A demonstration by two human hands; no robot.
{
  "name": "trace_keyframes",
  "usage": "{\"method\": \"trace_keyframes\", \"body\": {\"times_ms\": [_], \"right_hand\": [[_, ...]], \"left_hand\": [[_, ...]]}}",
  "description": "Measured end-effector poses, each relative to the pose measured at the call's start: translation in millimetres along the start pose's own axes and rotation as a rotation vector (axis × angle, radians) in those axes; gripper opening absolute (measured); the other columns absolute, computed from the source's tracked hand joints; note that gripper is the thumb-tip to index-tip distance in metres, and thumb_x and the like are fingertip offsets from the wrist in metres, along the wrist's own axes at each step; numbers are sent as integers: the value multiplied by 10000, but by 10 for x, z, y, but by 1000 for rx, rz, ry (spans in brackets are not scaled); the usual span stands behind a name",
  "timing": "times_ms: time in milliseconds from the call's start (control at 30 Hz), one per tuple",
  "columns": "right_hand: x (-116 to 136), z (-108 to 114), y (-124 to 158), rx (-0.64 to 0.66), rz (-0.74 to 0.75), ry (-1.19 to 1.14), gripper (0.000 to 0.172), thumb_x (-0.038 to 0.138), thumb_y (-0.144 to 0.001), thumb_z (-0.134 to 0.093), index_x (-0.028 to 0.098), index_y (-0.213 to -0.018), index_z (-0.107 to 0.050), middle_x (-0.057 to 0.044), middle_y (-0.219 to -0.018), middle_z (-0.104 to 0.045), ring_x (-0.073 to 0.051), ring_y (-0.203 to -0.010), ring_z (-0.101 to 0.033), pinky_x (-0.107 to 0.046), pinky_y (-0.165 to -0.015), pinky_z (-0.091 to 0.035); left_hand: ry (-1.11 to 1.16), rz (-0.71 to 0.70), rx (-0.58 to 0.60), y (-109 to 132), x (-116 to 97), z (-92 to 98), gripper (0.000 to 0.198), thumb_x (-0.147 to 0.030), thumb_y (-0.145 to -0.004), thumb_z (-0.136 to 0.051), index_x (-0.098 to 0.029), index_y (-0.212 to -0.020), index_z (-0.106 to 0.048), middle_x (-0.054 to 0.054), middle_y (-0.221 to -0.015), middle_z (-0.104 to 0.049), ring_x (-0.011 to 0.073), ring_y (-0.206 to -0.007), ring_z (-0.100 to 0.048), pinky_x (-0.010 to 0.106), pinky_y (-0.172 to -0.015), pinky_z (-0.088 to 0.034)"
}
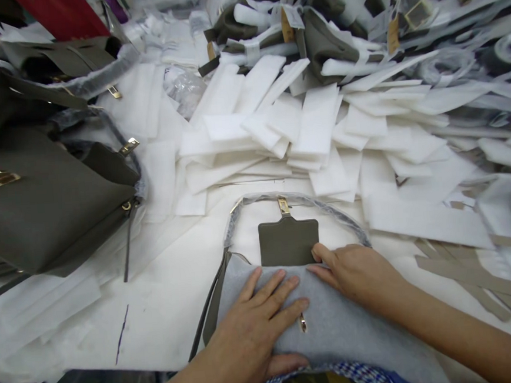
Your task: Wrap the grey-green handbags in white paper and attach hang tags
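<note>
Blue-checked cloth [367, 374]: along the bottom edge.
Olive-and-grey soft handbag [335, 306]: on the white table [168, 316], under both hands.
Left hand [265, 320]: fingers spread flat on its grey panel [355, 328].
Right hand [354, 269]: narrow grip, apparently pinching the olive leather flap [288, 242].

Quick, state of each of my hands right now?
Left hand: open, spread flat on the grey suede-like bag panel.
Right hand: curled at the corner of the olive-grey leather tab; grip cannot be told.

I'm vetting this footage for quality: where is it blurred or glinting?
Head view: the left hand, right hand and dark flap look fairly clear; head view, upper right: wrapped goods smear into streaks; head view, far left: the gold clasp glints.
</note>
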State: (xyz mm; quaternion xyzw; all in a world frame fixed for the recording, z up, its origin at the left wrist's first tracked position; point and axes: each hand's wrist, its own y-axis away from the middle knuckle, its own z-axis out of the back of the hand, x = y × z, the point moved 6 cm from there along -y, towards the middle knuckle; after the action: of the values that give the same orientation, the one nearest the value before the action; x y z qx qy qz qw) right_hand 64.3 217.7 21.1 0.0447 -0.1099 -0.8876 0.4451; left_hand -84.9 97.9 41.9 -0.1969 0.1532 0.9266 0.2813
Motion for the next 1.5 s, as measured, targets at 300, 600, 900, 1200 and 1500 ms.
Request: {"method": "trace_keyframes", "body": {"times_ms": [300,600,900,1200,1500], "right_hand": [[-106,471,-242,-331,-29,-328,216,306,-988,-513,160,-1110,-615,-150,-1083,-714,-282,-1026,-663,-418,-884,-524],[-174,482,-545,-230,-248,-1025,542,409,-959,-555,148,-1432,-514,-70,-1082,-776,-266,-1098,-693,-462,-1015,-512],[511,310,591,-371,311,-656,409,132,-956,-480,259,-1298,-664,-51,-1370,-635,-207,-1272,-595,-384,-1110,-474],[665,-41,625,-343,381,-346,570,102,-936,-514,256,-1482,-460,-110,-1542,-449,-259,-1417,-428,-504,-1152,-395],[667,-115,625,-310,342,-341,495,110,-936,-497,224,-1415,-552,-131,-1524,-472,-267,-1398,-454,-496,-1146,-388]], "left_hand": [[-10,-18,-69,34,-52,-21,697,-677,-945,-412,-284,-1518,-351,84,-1624,-295,275,-1509,-227,549,-1229,-41],[-118,-66,-141,72,-95,-16,673,-677,-955,-379,-274,-1494,-397,104,-1602,-340,290,-1475,-314,541,-1213,-110],[-94,-129,-283,104,-100,-20,589,-611,-922,-530,-257,-1393,-528,72,-1382,-619,275,-1313,-528,541,-1233,-46],[-199,-126,-430,220,-218,26,547,-622,-887,-589,-197,-1229,-635,80,-1126,-740,255,-1062,-684,567,-1197,-247],[-185,-340,-490,457,-642,-148,405,-66,-973,-379,-141,-1343,-524,119,-1327,-648,182,-1243,-603,323,-1046,-516]]}}
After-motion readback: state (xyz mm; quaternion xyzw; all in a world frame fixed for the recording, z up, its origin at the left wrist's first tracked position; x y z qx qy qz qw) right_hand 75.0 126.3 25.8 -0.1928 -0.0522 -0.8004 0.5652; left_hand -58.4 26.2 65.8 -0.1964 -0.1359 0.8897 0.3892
